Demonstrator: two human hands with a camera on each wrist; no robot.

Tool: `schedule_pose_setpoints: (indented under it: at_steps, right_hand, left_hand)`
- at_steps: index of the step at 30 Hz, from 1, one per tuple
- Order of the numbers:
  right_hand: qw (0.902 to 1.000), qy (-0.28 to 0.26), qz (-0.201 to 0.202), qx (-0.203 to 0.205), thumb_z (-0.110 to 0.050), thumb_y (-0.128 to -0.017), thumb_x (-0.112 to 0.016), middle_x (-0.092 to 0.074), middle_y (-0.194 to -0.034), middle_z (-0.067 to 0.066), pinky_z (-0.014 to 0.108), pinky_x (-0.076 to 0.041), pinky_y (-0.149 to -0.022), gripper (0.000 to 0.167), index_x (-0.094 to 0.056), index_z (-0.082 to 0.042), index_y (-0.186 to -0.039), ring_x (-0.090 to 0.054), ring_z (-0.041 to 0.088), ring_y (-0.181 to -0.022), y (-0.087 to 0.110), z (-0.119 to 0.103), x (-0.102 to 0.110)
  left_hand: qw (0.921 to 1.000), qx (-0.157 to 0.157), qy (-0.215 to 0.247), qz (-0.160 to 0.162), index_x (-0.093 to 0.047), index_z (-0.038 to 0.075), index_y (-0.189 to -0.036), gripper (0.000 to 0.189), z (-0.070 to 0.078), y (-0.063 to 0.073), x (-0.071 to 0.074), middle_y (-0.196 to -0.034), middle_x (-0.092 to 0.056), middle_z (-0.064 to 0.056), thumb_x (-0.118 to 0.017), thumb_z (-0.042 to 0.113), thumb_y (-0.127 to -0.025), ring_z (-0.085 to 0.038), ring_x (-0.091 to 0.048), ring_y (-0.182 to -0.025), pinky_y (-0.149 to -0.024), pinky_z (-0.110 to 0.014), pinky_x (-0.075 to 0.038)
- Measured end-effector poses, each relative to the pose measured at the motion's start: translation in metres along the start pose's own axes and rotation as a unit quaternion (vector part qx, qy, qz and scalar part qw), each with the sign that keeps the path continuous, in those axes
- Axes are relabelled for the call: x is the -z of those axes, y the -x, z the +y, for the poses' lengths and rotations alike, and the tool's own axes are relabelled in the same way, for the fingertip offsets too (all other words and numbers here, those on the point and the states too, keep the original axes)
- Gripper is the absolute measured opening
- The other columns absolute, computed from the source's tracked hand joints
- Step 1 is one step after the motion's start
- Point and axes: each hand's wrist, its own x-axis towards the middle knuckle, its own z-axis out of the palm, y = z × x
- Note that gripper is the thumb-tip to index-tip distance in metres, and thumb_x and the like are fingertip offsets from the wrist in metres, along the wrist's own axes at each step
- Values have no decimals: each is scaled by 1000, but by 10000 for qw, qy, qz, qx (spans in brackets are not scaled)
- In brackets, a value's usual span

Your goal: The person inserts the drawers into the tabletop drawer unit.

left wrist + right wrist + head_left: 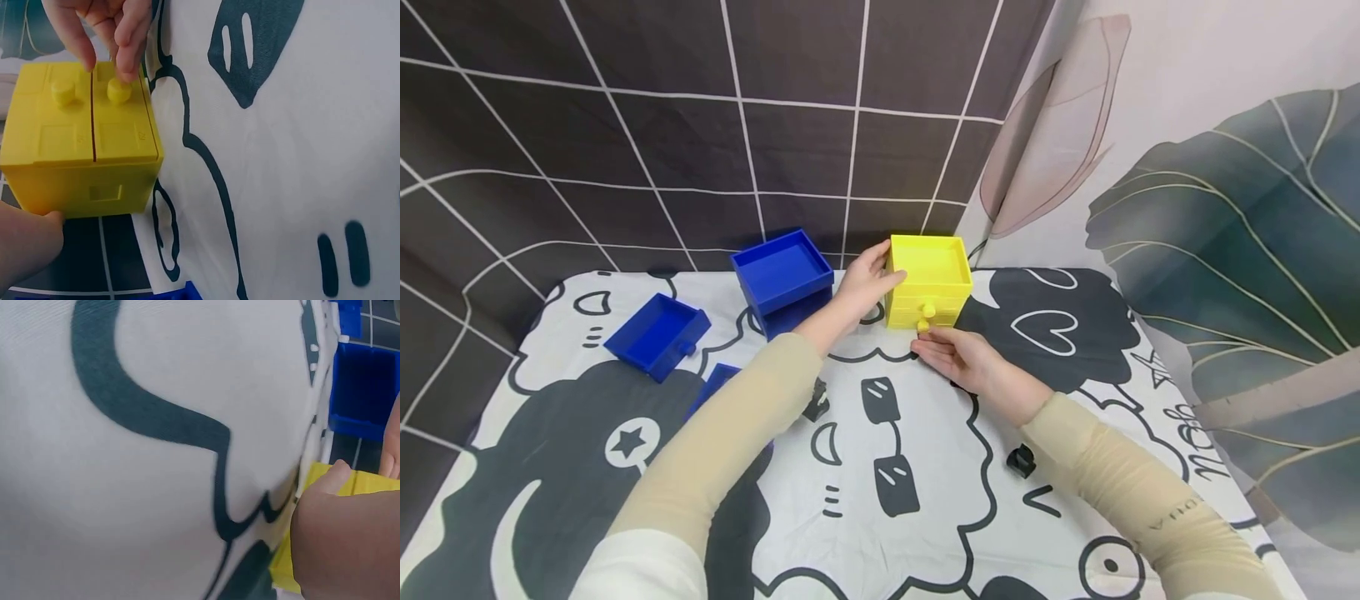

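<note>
A yellow box with two small drawers [928, 292] stands at the back of the cloth-covered table. Round its left side, my left hand [865, 287] holds it, the thumb at the front upper corner. My right hand [958, 358] is at the front, fingertips by the lower round knob [119, 91]. In the left wrist view one fingertip touches that knob, while thumb and fingers stand apart. The upper knob [63, 92] is free. Both drawer fronts look flush. In the right wrist view the right hand [350, 531] covers much of the yellow box [284, 569].
Left of the yellow box stands a blue drawer box [782, 271]. A loose blue drawer [657, 337] lies further left, and another blue piece [717, 379] is partly behind my left sleeve. Small black objects [1021, 461] lie on the patterned cloth [925, 550]. A dark grid curtain [797, 150] hangs behind.
</note>
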Motion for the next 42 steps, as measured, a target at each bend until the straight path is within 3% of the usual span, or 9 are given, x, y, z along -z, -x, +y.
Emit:
schedule_pose_setpoints:
  at_steps: [5,9,16,22,27,30,36,38,42]
  right_hand:
    - [9990,254,-320,172,-13,-113,-50,-82,-91,10,25,-66,-91,23,-68,0,-116,-81,17,-87,9,-7,-2]
    - [9965,496,-590,311,-12,-113,-49,-82,-91,8,26,-64,-97,26,-72,-5,-104,-81,15,-88,20,-16,-8]
    - [9900,725,-1054,593,-10,-112,-50,-83,-96,7,27,-65,-95,28,-75,-7,-100,-82,15,-92,39,-36,-24]
    - [9813,1225,-1159,923,-10,-111,-54,-83,-98,3,24,-67,-86,18,-72,-8,-110,-81,14,-94,48,-47,-42]
    - [9757,1486,-1175,1102,-10,-109,-57,-83,-98,2,26,-66,-92,18,-68,-4,-122,-81,13,-94,51,-52,-59]
    - [9754,1481,-1166,1139,-11,-108,-60,-83,-100,1,27,-63,-97,27,-65,-1,-132,-81,13,-95,51,-55,-68]
    - [9750,1495,-1145,1183,-11,-108,-61,-83,-100,0,30,-60,-102,31,-64,0,-136,-81,12,-94,47,-58,-83]
    - [9732,1578,-1085,1271,-11,-107,-62,-83,-108,4,32,-57,-106,34,-63,1,-139,-81,14,-99,45,-58,-88]
    - [9646,1903,-975,1544,-10,-107,-63,-72,-139,17,34,-53,-111,44,-57,3,-149,-74,24,-125,41,-57,-99]
  left_hand:
    - [9996,-28,15,-266,-29,4,-167,71,6,13,7,-176,-29,-12,-65,7,-105,-25,-29,-163,-134,-35,-30]
    - [9986,-185,79,-495,-29,2,-166,69,9,23,14,-175,-31,-13,-63,6,-106,-25,-31,-163,-134,-36,-30]
    - [9967,-338,29,-742,-30,2,-166,68,13,39,28,-173,-35,-11,-62,6,-106,-24,-34,-162,-134,-38,-32]
    - [9961,-487,-186,-709,-32,1,-165,68,15,57,46,-172,-38,-13,-64,3,-104,-26,-35,-161,-135,-41,-30]
    - [9959,-461,-462,-620,-34,4,-165,68,16,71,66,-172,-39,-11,-65,6,-105,-25,-34,-162,-135,-40,-28]
    - [9961,-460,-526,-535,-35,3,-165,67,14,78,77,-171,-39,-13,-65,5,-105,-27,-35,-161,-135,-42,-29]
    - [9962,-534,-482,-500,-33,1,-165,66,11,92,94,-171,-39,-16,-62,2,-106,-30,-35,-161,-135,-45,-27]
    - [9961,-543,-489,-500,-33,1,-165,65,13,97,98,-171,-39,-15,-61,3,-106,-29,-34,-161,-136,-45,-26]
    - [9964,-509,-536,-412,-33,2,-165,64,15,107,107,-171,-39,-14,-59,4,-107,-29,-34,-161,-136,-46,-25]
